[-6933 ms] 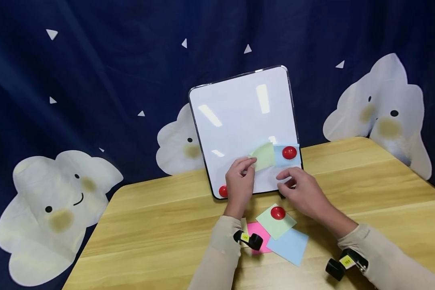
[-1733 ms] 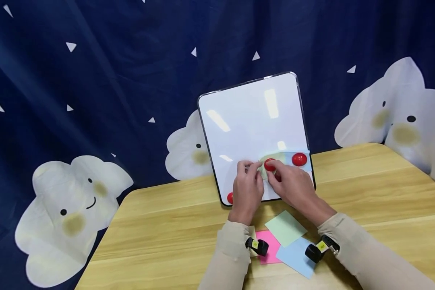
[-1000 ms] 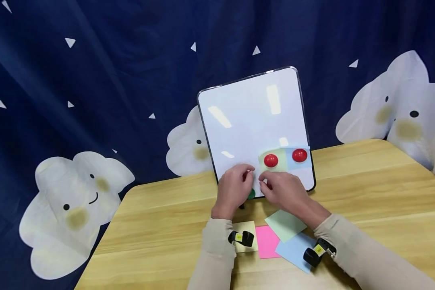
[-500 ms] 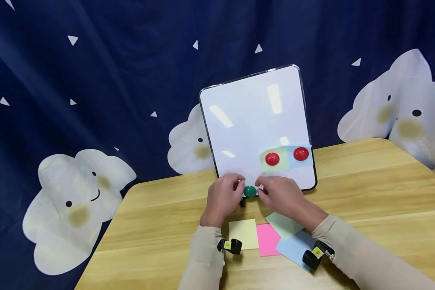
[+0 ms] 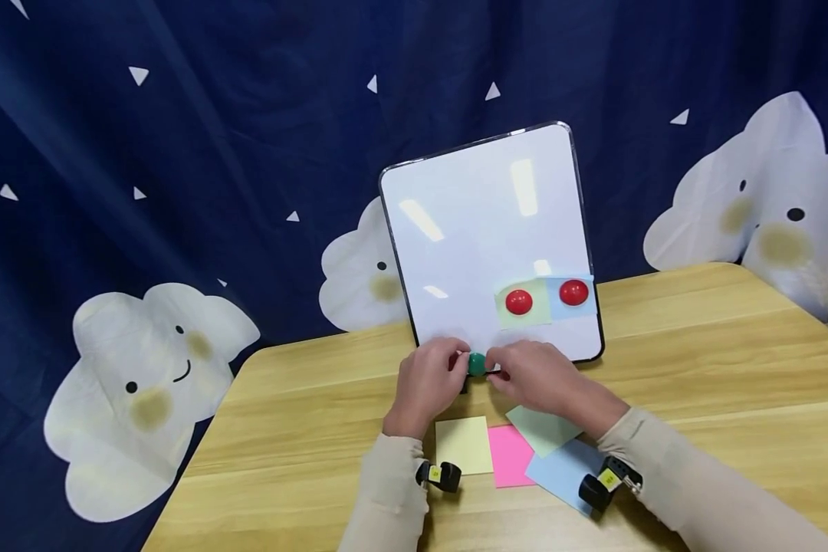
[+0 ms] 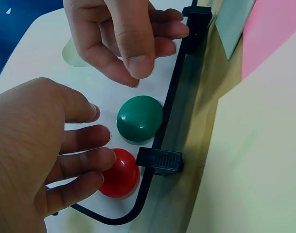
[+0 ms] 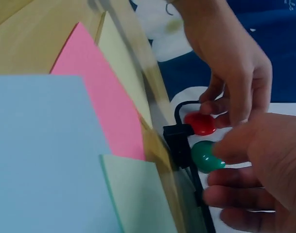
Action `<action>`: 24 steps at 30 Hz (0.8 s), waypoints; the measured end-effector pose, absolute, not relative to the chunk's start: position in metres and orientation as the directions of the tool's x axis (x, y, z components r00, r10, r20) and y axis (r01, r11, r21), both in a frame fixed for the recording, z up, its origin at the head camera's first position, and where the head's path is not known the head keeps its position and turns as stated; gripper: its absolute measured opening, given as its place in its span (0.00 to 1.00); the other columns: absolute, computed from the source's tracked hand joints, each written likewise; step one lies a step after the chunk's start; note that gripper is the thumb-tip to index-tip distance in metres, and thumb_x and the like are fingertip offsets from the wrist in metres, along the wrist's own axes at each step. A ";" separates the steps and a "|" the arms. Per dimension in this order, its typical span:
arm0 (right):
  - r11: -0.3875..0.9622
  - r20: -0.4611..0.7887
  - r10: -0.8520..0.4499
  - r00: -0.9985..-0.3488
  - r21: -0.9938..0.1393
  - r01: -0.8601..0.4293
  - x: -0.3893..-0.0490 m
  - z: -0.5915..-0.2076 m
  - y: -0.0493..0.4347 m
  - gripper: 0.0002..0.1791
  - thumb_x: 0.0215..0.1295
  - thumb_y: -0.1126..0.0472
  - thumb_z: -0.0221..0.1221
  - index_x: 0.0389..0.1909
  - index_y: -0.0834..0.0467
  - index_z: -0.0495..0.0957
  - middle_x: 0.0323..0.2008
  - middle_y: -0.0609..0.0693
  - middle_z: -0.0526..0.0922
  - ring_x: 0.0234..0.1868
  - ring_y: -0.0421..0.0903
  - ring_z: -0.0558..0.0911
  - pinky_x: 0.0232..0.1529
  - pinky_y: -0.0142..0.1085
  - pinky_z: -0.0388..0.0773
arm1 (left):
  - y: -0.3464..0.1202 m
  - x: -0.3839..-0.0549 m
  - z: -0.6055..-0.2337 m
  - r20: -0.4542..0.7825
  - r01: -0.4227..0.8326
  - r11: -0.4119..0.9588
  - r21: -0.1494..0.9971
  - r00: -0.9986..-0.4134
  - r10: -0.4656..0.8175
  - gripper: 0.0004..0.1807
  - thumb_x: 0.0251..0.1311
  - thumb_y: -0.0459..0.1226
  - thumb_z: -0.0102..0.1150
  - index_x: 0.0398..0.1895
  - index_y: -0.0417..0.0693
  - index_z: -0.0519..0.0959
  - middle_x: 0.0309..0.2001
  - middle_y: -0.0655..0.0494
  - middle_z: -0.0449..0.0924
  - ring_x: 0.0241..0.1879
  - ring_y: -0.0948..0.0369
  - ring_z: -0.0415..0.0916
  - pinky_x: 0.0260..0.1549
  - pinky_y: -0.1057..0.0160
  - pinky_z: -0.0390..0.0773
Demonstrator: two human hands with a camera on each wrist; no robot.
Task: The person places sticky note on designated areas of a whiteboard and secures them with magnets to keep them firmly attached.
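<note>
Both hands are at the lower edge of a leaning whiteboard point(image 5: 469, 215), on either side of a round green magnet point(image 5: 478, 364). The left hand point(image 5: 426, 383) has its fingers loosely bent and grips nothing; in the left wrist view they partly cover a red magnet point(image 6: 122, 177). From the right, the right hand point(image 5: 538, 376) reaches close to the green magnet; the left wrist view shows a gap between them. Higher on the board, a light green sticky note point(image 5: 540, 308) and a blue sticky note point(image 5: 560, 311) each lie under a red magnet.
On the wooden table point(image 5: 303, 429) before the board lie a yellow sticky note point(image 5: 462, 445), a pink one point(image 5: 509, 460), a light green one point(image 5: 541, 429) and a blue one point(image 5: 562, 475), partly overlapping. A dark blue curtain point(image 5: 248, 115) with cloud faces hangs behind.
A red magnet from the table now sits over the light green note on the board; the right hand set it there. Both hands then moved down to the green magnet.
</note>
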State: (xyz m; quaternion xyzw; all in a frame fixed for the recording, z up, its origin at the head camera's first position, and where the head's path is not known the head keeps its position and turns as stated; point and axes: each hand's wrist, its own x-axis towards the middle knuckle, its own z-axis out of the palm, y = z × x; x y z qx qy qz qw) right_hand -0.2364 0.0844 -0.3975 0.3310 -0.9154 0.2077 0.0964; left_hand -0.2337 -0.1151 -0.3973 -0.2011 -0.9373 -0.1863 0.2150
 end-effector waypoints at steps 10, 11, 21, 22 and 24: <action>0.681 0.013 -0.673 -0.739 -0.379 -0.627 -0.227 -0.388 0.083 0.08 0.59 0.55 0.71 0.38 0.51 0.85 0.23 0.37 0.77 0.26 0.39 0.75 0.32 0.38 0.75 | -0.116 -0.229 -0.402 0.426 0.452 0.848 0.278 -0.849 0.313 0.06 0.68 0.42 0.60 0.38 0.55 0.87 0.34 0.65 0.82 0.32 0.67 0.75 0.30 0.66 0.77; 0.687 -0.015 -0.671 -0.741 -0.387 -0.615 -0.225 -0.387 0.082 0.08 0.59 0.54 0.71 0.38 0.50 0.84 0.23 0.38 0.77 0.26 0.39 0.75 0.31 0.39 0.75 | -0.116 -0.228 -0.402 0.417 0.451 0.847 0.282 -0.853 0.315 0.06 0.68 0.41 0.60 0.38 0.55 0.87 0.34 0.65 0.82 0.32 0.68 0.75 0.30 0.66 0.77; 0.785 -0.254 -0.601 -0.758 -0.367 -0.499 -0.212 -0.384 0.077 0.16 0.51 0.44 0.75 0.33 0.41 0.78 0.28 0.37 0.76 0.31 0.42 0.75 0.34 0.40 0.73 | -0.119 -0.220 -0.410 0.374 0.441 0.855 0.272 -0.867 0.329 0.07 0.69 0.41 0.59 0.39 0.56 0.87 0.37 0.65 0.84 0.35 0.67 0.78 0.33 0.66 0.80; 0.787 -0.256 -0.598 -0.759 -0.365 -0.497 -0.212 -0.384 0.077 0.16 0.50 0.43 0.75 0.32 0.41 0.78 0.28 0.37 0.76 0.32 0.42 0.75 0.34 0.40 0.73 | -0.120 -0.219 -0.411 0.377 0.443 0.855 0.269 -0.865 0.330 0.07 0.69 0.41 0.59 0.39 0.56 0.87 0.37 0.65 0.84 0.34 0.67 0.78 0.32 0.66 0.79; 0.789 -0.261 -0.596 -0.759 -0.365 -0.494 -0.211 -0.385 0.076 0.17 0.49 0.43 0.76 0.31 0.41 0.77 0.28 0.37 0.76 0.31 0.42 0.75 0.34 0.40 0.72 | -0.121 -0.218 -0.412 0.385 0.448 0.852 0.272 -0.862 0.330 0.07 0.68 0.41 0.59 0.39 0.56 0.87 0.37 0.65 0.84 0.34 0.67 0.78 0.32 0.65 0.79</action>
